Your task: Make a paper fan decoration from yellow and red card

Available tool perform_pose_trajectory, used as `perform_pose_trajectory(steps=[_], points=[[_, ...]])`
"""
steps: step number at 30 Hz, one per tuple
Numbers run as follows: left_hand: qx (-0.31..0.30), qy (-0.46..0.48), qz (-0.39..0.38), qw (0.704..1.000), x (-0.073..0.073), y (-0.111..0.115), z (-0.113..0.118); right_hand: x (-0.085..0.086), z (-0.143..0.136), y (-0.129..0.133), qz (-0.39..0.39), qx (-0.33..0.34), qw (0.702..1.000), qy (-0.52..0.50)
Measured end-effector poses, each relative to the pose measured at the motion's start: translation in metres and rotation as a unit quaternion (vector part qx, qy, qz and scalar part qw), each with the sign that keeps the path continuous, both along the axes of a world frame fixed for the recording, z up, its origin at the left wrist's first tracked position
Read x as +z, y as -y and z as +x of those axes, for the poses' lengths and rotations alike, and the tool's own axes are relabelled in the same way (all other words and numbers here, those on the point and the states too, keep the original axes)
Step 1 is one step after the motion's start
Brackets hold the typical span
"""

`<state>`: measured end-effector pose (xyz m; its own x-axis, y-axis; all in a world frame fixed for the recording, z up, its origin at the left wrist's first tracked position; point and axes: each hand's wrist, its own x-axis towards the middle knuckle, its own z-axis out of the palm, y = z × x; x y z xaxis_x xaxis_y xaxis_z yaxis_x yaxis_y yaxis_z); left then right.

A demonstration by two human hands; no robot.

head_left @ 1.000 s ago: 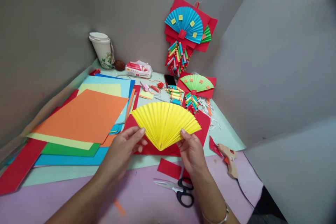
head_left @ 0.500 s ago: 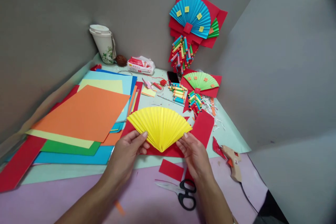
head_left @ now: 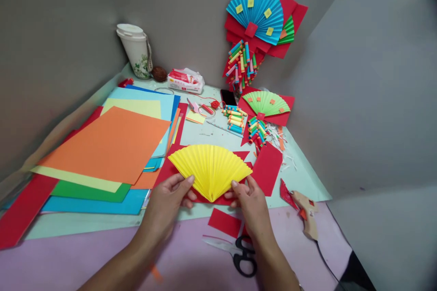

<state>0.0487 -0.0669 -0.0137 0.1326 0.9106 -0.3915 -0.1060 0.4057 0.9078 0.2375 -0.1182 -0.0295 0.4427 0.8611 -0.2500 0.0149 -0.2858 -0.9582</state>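
A pleated yellow paper fan (head_left: 211,168) is spread wide, its point toward me, above red paper (head_left: 167,170). My left hand (head_left: 167,202) pinches its left edge with the thumb on top. At the right edge, my right hand (head_left: 251,200) grips the fan between thumb and fingers. Below the fan lies a small red rectangle (head_left: 224,223), and beside my right wrist are scissors (head_left: 239,252) with black handles. Another red strip (head_left: 268,168) rests to the right of the fan.
Stacked coloured sheets (head_left: 109,145) cover the left side. A glue gun (head_left: 307,216) lies at the right. Farther back are paper rolls (head_left: 235,120), a green fan (head_left: 266,102), a phone (head_left: 228,97), a tissue pack (head_left: 186,81) and a cup (head_left: 136,52). A blue-fan decoration (head_left: 256,13) hangs behind.
The camera view has shifted slightly. My right thumb has moved inward onto the face of the yellow fan, and the fan sits slightly lower in view. My left hand keeps its hold.
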Motion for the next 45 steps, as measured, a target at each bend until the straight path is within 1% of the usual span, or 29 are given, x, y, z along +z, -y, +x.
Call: perform_pose_trajectory(steps=[5,10,15,19,23,25,27,29,30,32,35,37,39,42,45], points=[[0.019,0.005,-0.003,1.000,-0.001,-0.002,-0.001,0.003,-0.007,-0.001,-0.007,-0.030,0.999,-0.013],[0.033,0.004,-0.019,0.999,-0.003,-0.001,-0.005,0.006,-0.015,-0.003,-0.015,-0.041,0.999,-0.006],[0.053,-0.011,-0.037,0.998,-0.002,0.001,-0.013,0.007,-0.025,-0.003,0.003,-0.016,1.000,0.007],[0.072,-0.009,-0.050,0.996,0.000,-0.001,-0.019,0.001,-0.025,-0.003,0.036,-0.008,0.999,0.008],[0.061,-0.005,-0.051,0.997,0.000,-0.001,-0.019,-0.006,-0.020,-0.002,0.044,0.005,0.999,0.011],[0.057,0.000,-0.053,0.997,0.000,0.000,-0.019,-0.005,-0.018,0.000,0.049,0.013,0.998,0.039],[0.064,0.008,-0.052,0.997,0.000,0.001,-0.018,-0.002,-0.016,0.006,0.052,0.028,0.993,0.099],[0.078,0.019,-0.049,0.996,0.002,0.001,-0.017,0.002,-0.015,0.013,0.059,0.061,0.976,0.199],[0.087,0.025,-0.051,0.995,0.004,0.000,-0.016,0.004,-0.014,0.018,0.068,0.085,0.961,0.256],[0.106,0.041,-0.058,0.992,0.010,-0.001,-0.016,0.004,-0.012,0.026,0.101,0.135,0.917,0.362],[0.137,0.078,-0.056,0.986,0.022,-0.003,-0.018,0.002,-0.007,0.032,0.152,0.198,0.845,0.473],[0.158,0.100,-0.036,0.982,0.030,-0.005,-0.022,0.002,-0.004,0.031,0.169,0.235,0.805,0.517],[0.166,0.123,-0.014,0.978,0.039,-0.007,-0.028,0.002,-0.003,0.026,0.175,0.274,0.777,0.539],[0.181,0.148,0.024,0.972,0.050,-0.011,-0.036,0.004,-0.004,0.015,0.168,0.320,0.747,0.557],[0.184,0.171,0.070,0.965,0.059,-0.017,-0.042,0.003,-0.008,0.003,0.157,0.341,0.723,0.580]])
